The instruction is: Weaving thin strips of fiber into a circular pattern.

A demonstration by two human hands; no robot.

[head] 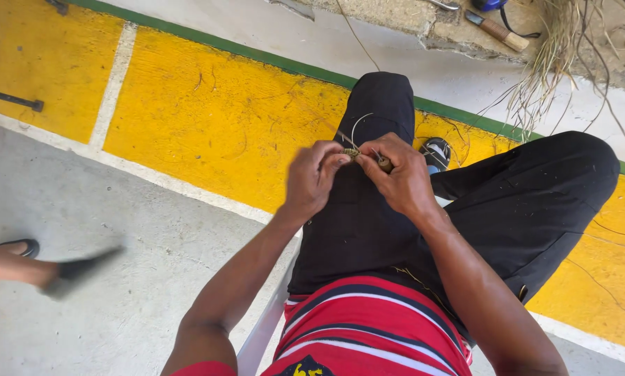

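Left hand: I see it pinching a small woven fibre piece.
Right hand: gripping a brown stick, touching the piece.
Below the hands: my black-trousered lap, yellow floor beyond.

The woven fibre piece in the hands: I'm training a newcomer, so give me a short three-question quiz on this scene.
1. True or false: both hands pinch the small woven fibre piece above the lap.
2. What does the right hand also grip? A) a wooden-handled tool B) a brush C) a cup
3. What lies at the top right of the floor?

Key: 1. True; the left hand meets the right on it. 2. A; a wooden-handled tool. 3. A bundle of dry fibres.
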